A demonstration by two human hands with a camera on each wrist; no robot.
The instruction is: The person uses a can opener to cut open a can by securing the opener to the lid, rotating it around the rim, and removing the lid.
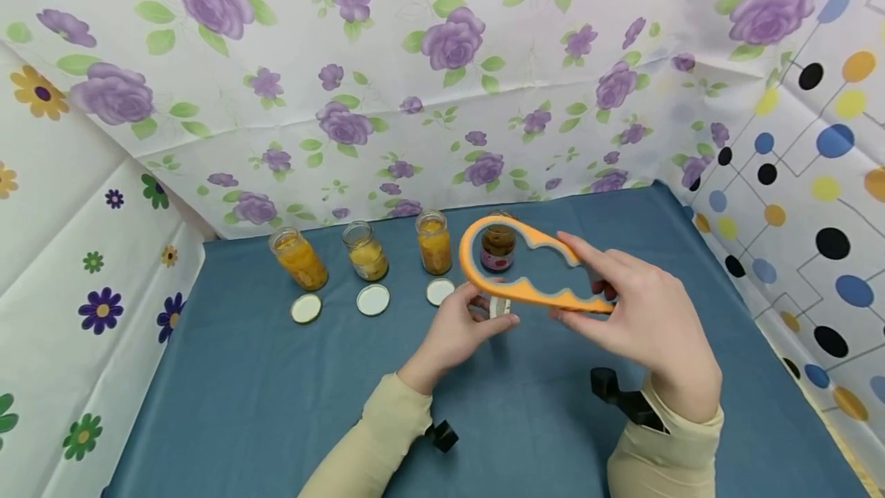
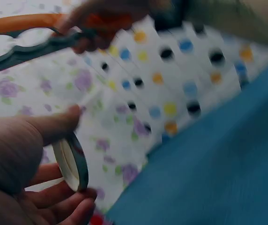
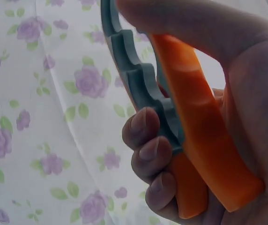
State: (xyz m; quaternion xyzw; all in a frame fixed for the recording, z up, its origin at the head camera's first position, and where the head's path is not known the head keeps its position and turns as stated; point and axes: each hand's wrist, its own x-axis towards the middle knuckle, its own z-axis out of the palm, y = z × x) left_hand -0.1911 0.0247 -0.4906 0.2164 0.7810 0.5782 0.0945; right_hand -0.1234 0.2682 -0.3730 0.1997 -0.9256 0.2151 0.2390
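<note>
My left hand point(image 1: 449, 334) pinches a round jar lid point(image 2: 73, 161) between thumb and fingers, its pale inner side partly showing in the left wrist view. In my right hand point(image 1: 646, 313) is an orange jar opener point(image 1: 515, 290) with grey scalloped inner edges, gripped by both handles and raised above the table. Fingers wrap its orange handle point(image 3: 204, 126) in the right wrist view. Behind the opener stands an uncapped jar of dark contents point(image 1: 498, 240) with a pink label, seen through the opener's loop. The lid is just in front of that jar.
Left of the dark jar stand three lidless glass jars of yellow-orange fruit point(image 1: 299, 260), point(image 1: 368, 256), point(image 1: 434, 246) in a row. A white-faced lid point(image 1: 373, 300) and two others lie before them on the blue cloth point(image 1: 228, 375). Patterned sheets point(image 1: 415, 137) enclose the back and sides.
</note>
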